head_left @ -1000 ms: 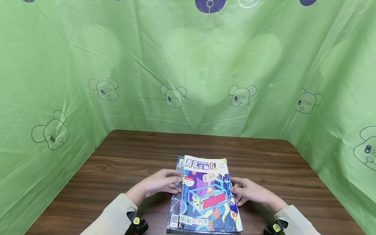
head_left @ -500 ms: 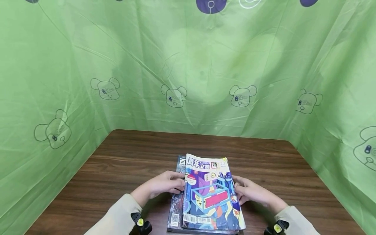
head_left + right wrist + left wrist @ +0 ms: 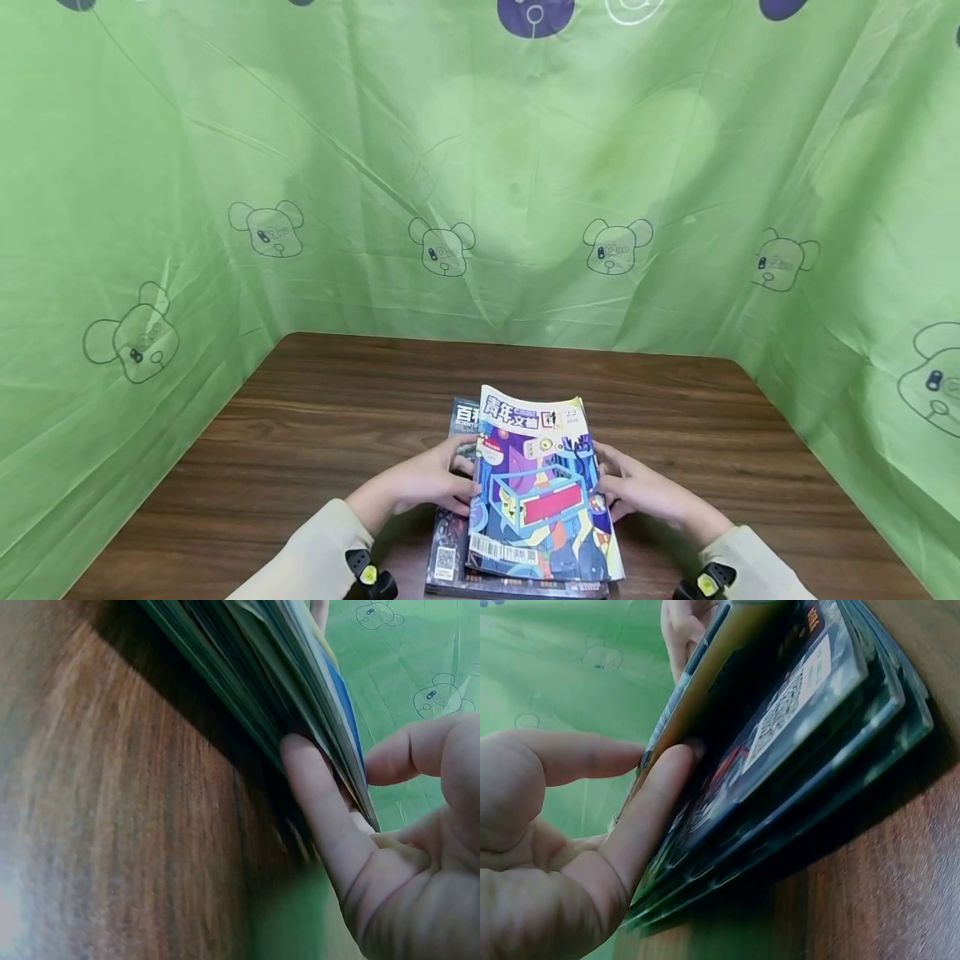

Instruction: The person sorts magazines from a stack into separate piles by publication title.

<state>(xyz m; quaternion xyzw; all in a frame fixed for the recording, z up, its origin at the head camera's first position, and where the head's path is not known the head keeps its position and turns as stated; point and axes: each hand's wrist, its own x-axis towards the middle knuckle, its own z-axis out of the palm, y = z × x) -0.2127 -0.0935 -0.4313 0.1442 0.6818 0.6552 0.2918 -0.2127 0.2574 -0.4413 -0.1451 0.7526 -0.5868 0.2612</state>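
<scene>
A colourful magazine (image 3: 547,537) with a white title band lies over a stack of dark-covered magazines (image 3: 446,542), turned slightly and shifted right. My left hand (image 3: 420,482) grips its left edge. In the left wrist view, a digit reaches into the gap between the raised magazine (image 3: 694,701) and the stack (image 3: 810,727). My right hand (image 3: 648,492) holds the right edge. In the right wrist view, one digit goes under the magazine's pages (image 3: 330,712) while a bent finger touches its outer side. The magazine's left side stands lifted off the pile.
The stack rests near the front of a brown wooden table (image 3: 360,392). A green curtain (image 3: 525,292) with bear-head outlines hangs behind the table and along both sides. A black device (image 3: 367,575) is strapped to each wrist.
The top magazine has slid right and slightly away, rising off the stack and uncovering more of the cover beneath. My left hand has moved right with it; the right hand has barely moved.
</scene>
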